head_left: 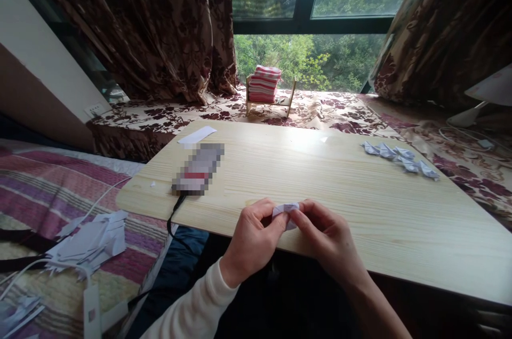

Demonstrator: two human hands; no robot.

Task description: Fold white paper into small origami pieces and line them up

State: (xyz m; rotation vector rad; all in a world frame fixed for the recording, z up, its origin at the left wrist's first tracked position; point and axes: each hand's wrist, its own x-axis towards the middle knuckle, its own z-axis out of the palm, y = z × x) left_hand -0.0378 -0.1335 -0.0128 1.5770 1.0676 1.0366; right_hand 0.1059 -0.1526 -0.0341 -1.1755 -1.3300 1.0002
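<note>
Between my two hands, over the near edge of the wooden table [320, 174], is a small folded piece of white paper [286, 209]. My left hand [254, 237] pinches its left side between thumb and fingers. On the other side, my right hand [330, 235] grips it with the thumb and bent index finger. Fingers cover part of the paper, so its full shape is hidden. At the table's right end lie several small folded paper pieces [400, 158], with pointed corners, in a loose cluster.
A blurred-out flat device [199, 169] with a black strap lies at the table's left, near a white paper strip [197, 135]. Paper strips [94, 240] are heaped on the bed beside a white power strip [92, 309]. Striped cloths [264, 84] sit stacked on a small rack by the window.
</note>
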